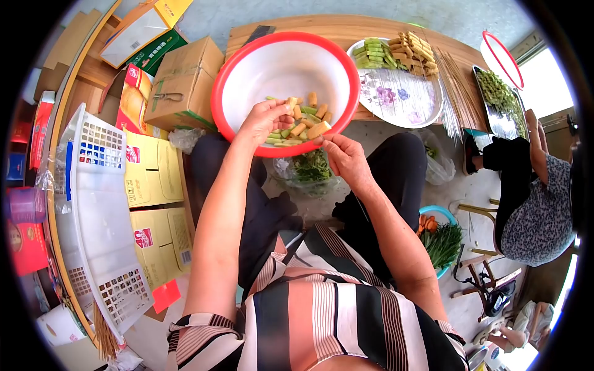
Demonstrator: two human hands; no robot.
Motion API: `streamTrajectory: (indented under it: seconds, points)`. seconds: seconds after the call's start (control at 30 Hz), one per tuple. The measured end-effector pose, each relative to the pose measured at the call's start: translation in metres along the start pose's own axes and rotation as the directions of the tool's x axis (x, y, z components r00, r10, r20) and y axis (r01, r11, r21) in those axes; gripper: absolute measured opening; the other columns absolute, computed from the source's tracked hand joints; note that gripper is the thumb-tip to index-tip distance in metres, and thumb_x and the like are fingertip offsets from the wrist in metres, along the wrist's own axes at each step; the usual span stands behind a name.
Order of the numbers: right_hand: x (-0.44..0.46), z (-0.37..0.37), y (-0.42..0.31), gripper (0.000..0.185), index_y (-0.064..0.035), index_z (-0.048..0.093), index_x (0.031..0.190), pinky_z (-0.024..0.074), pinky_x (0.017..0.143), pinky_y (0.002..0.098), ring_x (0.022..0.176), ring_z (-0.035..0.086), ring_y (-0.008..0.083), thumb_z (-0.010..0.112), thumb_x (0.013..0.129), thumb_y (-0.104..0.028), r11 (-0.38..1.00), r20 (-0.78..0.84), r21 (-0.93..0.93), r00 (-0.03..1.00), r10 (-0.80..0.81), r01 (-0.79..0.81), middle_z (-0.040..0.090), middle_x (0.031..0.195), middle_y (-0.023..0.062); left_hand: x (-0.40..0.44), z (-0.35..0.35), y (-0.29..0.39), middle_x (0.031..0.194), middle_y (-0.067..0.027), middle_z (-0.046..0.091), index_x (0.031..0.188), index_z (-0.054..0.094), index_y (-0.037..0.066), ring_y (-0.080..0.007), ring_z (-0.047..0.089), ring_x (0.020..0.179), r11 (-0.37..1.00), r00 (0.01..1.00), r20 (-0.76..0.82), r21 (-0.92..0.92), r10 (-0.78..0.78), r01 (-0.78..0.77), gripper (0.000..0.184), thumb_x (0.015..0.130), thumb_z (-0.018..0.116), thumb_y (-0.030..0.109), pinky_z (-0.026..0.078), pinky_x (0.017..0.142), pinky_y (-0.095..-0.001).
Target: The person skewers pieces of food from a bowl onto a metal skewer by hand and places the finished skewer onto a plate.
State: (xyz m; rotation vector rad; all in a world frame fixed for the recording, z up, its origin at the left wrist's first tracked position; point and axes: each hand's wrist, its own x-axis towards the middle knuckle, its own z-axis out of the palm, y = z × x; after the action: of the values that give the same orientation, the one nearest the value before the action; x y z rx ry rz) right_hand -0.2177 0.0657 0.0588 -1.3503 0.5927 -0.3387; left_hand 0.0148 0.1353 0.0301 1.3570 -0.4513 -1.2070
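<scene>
A white basin with a red rim (218, 99) stands at the table's front edge, with green stem pieces (281, 141) and short tan rolls (312, 99) inside. Over it my left hand (263, 120) pinches a tan roll (292, 103) between thumb and fingers. My right hand (348, 159) is closed at the basin's near rim on a thin stick (361, 206), mostly hidden by the hand. A larger tan roll (318, 130) lies just beyond its fingertips; whether the stick pierces it, I cannot tell.
Right of the basin, a flowered tray (402, 117) bears skewered green pieces and tan rolls. Loose thin sticks (455, 86) lie beside it. Cardboard boxes (185, 80) and a white plastic rack (102, 210) stand left. Another person (538, 204) sits at right near a tray of greens (498, 96).
</scene>
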Motion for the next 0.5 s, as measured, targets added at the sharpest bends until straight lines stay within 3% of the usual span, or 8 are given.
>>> streamTrajectory:
  seconds: [0.03, 0.13, 0.5]
  points:
    - [0.001, 0.001, 0.002, 0.021, 0.0001, 0.063, 0.100, 0.0305, 0.042, 0.0214, 0.044, 0.037, 0.0035, 0.047, 0.096, -0.013, 1.000, 0.002, 0.000, 1.000, -0.002, 0.002, 0.042, 0.053, -0.0051, -0.001, -0.001, 0.002, 0.087, -0.0048, 0.063, 0.104, 0.059, 0.001, -0.0124, 0.061, 0.075, 0.996, 1.000, 0.024, -0.094, 0.003, -0.001, 0.020, 0.090, 0.060, 0.016, 0.052, 0.068, -0.0255]
    - [0.004, 0.003, 0.009, 0.021, 0.0009, 0.063, 0.099, 0.0308, 0.042, 0.0218, 0.044, 0.038, 0.0031, 0.047, 0.095, -0.012, 1.000, 0.019, -0.018, 1.000, -0.009, 0.009, 0.043, 0.054, -0.0053, 0.001, -0.008, -0.001, 0.087, -0.0050, 0.063, 0.103, 0.059, 0.002, -0.0123, 0.061, 0.074, 0.989, 0.998, 0.066, -0.149, 0.013, -0.003, 0.022, 0.090, 0.061, 0.020, 0.052, 0.068, -0.0257]
    - [0.002, 0.006, 0.009, 0.022, 0.0015, 0.063, 0.100, 0.0308, 0.043, 0.0222, 0.045, 0.037, 0.0035, 0.047, 0.095, -0.013, 0.998, 0.010, -0.062, 1.000, 0.019, -0.018, 0.042, 0.055, -0.0055, 0.000, -0.010, -0.005, 0.086, -0.0045, 0.063, 0.102, 0.060, 0.002, -0.0116, 0.060, 0.073, 0.985, 0.997, 0.076, -0.172, 0.031, -0.017, 0.024, 0.090, 0.062, 0.022, 0.052, 0.067, -0.0256]
